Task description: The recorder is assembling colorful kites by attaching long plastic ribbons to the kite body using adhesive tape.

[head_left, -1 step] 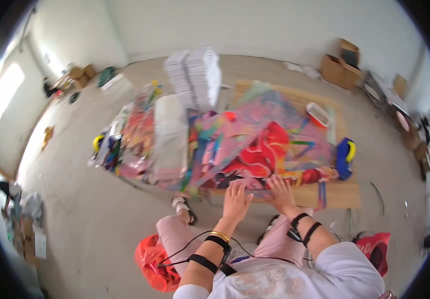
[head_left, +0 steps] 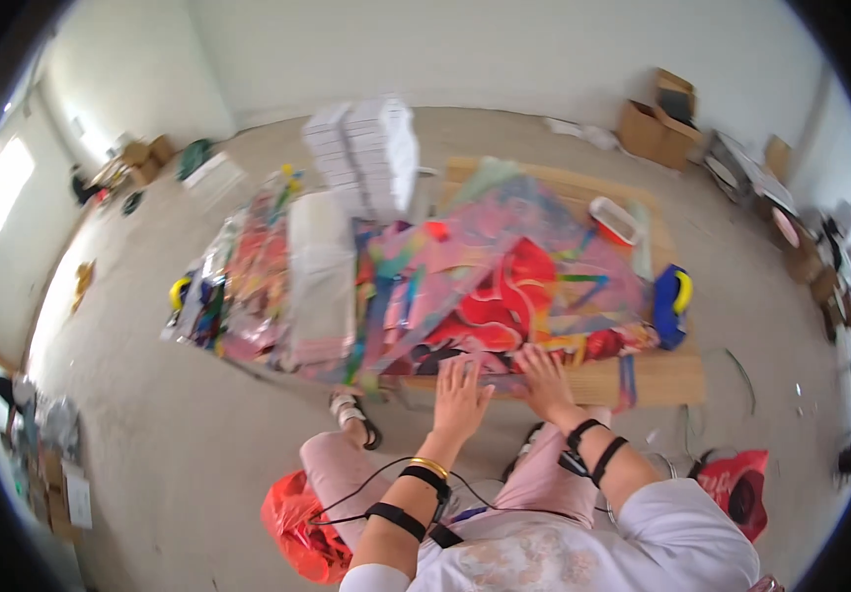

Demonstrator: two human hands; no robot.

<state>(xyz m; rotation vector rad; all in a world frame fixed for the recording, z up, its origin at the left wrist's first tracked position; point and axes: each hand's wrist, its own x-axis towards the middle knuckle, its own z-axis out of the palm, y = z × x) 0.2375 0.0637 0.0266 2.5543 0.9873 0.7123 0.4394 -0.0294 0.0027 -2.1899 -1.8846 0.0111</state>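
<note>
Sheet [head_left: 507, 296] — diag edge twd far-R, long axis unclear | L hand [head_left: 461, 399], R hand [head_left: 547, 385] — flat, nil held

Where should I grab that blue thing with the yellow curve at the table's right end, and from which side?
Probably across the middle of the blue thing, using your right hand and coming from the right. Its body looks longer than wide, and the printed sheets lie close on its left, so the right side seems freer.
</note>
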